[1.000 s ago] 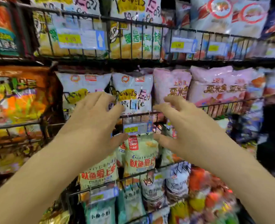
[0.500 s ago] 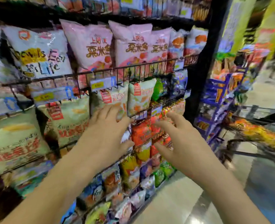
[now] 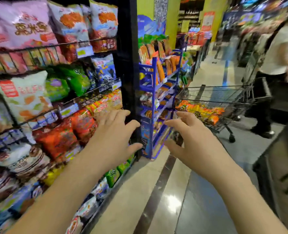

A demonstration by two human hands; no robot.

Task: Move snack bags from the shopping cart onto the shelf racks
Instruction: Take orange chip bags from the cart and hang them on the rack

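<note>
- The shelf racks (image 3: 38, 56) are running along your left, their wire rows looking packed with bags; I am judging that you are heading to fetch, so be noting a row with room before you are carrying anything.
- Your left grip (image 3: 112, 137) is hanging released in front of the lower rows, fingers spread and lightly bent, thumb pointing inward, grasping nothing; the forearm is reaching forward and up from the lower left.
- Your right grip (image 3: 190, 137) is mirroring it just beside, also released and empty, fingers splayed, palm turning toward the other; the two are framing a gap about as wide as a bag.
- The shopping cart (image 3: 215, 91) is standing well apart, ahead and to your right on the aisle floor; the snack bags (image 3: 200, 110), orange and yellow, are lying heaped inside it; you are probably needing to step closer, not stretch; be taking one bag by both side edges, without crushing it.
- A bystander (image 3: 278, 53) is standing just beyond the cart; be watching your swing on that side.
</note>
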